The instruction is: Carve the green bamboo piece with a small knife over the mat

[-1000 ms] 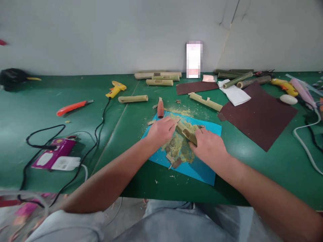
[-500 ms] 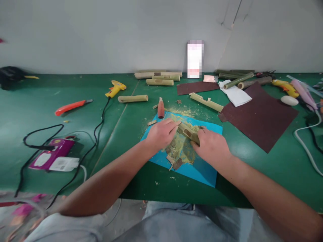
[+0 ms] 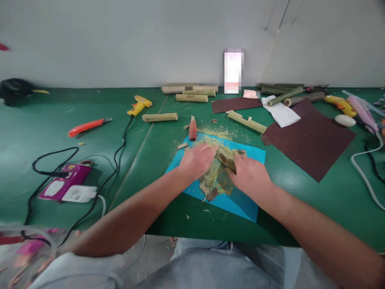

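A short bamboo tube (image 3: 221, 155) with a rectangular slot cut in its upper side lies slantwise above a blue sheet (image 3: 246, 204). My right hand (image 3: 251, 172) is wrapped round its near right end. My left hand (image 3: 200, 160) is closed at the tube's far left end, its fingertips against that end. Whatever those fingers pinch, if anything, is hidden. Yellowish bamboo dust and shavings (image 3: 224, 184) cover the sheet beneath both hands, with a few brown scraps (image 3: 212, 195) at its near side. A chisel-like tool with a reddish wooden handle (image 3: 193, 130) lies just beyond my left hand.
More bamboo tubes (image 3: 191, 98) lie along the wall. A slotted tube (image 3: 246, 122) and brown sandpaper-like sheets (image 3: 313, 144) are at right. At left are a yellow glue gun (image 3: 140, 105), an orange cutter knife (image 3: 87, 127) and a purple power strip (image 3: 66, 180) with cords.
My left hand has slid right and now covers more of the tube's left end. My right hand keeps its grip, shifted slightly left. The whole view has moved a little.
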`<state>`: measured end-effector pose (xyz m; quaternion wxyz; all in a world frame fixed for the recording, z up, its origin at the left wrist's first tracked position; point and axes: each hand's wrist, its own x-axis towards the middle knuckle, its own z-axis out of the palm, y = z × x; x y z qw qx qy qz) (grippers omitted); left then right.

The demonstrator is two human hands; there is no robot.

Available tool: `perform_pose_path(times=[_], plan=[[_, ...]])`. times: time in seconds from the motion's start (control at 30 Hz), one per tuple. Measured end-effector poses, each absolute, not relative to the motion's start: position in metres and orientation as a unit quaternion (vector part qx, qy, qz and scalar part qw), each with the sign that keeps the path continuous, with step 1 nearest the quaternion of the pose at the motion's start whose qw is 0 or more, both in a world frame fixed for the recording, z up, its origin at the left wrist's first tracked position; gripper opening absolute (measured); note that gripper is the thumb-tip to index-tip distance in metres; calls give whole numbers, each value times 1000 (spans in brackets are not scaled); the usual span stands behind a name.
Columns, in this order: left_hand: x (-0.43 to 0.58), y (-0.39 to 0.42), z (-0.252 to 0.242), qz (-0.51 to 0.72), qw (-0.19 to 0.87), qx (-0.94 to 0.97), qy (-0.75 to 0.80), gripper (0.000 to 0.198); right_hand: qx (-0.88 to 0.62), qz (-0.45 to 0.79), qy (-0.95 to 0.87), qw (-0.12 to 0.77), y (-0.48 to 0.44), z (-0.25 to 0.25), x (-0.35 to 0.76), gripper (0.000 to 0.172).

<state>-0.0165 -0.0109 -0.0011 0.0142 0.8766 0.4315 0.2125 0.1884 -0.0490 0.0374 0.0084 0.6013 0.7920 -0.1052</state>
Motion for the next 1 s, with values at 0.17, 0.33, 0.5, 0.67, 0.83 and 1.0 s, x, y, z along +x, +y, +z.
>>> perform_pose_path(times=[0.17, 0.33, 0.5, 0.67, 0.83, 1.0], plan=[[-9, -17, -2, 174, 48, 909, 375, 38, 605, -112, 788, 3, -48, 34, 188, 28], [-14, -13, -1, 166, 8, 896, 411, 38, 603, -110, 790, 6, -48, 33, 189, 27], [-13, -15, 4, 119, 0, 913, 391, 39, 601, -113, 791, 8, -48, 35, 189, 28], [-12, -15, 2, 120, -16, 908, 400, 39, 600, -114, 792, -2, -47, 33, 189, 26], [-10, -18, -1, 133, -34, 909, 393, 37, 603, -104, 791, -10, -46, 31, 190, 26], [-7, -22, 0, 115, -63, 919, 372, 38, 601, -103, 793, -9, -46, 31, 190, 25]])
